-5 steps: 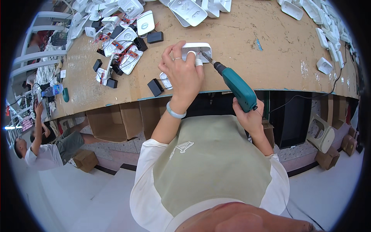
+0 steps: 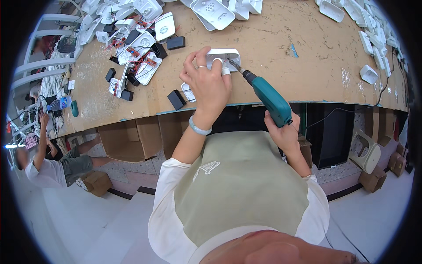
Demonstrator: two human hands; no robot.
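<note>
My left hand (image 2: 208, 86), with white covers on two fingertips, grips a white plastic casing (image 2: 228, 53) on the table. The casing's hollow side faces me. In my right hand (image 2: 286, 134) is a teal corded electric screwdriver (image 2: 271, 98), held by its rear end. The screwdriver's tip reaches inside the casing beside my left fingertips; whether a screw sits under it is too small to tell. Just left of my left wrist lie a black box (image 2: 176, 100) with a thin wire and a white plastic part (image 2: 188, 92), partly hidden by the hand.
White covers with red wires and black boxes (image 2: 147, 68) are heaped at left. More white casings (image 2: 215, 13) lie at the far edge and right. The screwdriver's cord (image 2: 338, 110) runs right. Cardboard boxes (image 2: 125, 140) and a stool (image 2: 365, 152) stand below. Another person (image 2: 48, 171) is at left.
The other person at the far left has shifted a little. My hands, the casing and the screwdriver stay in practically the same place.
</note>
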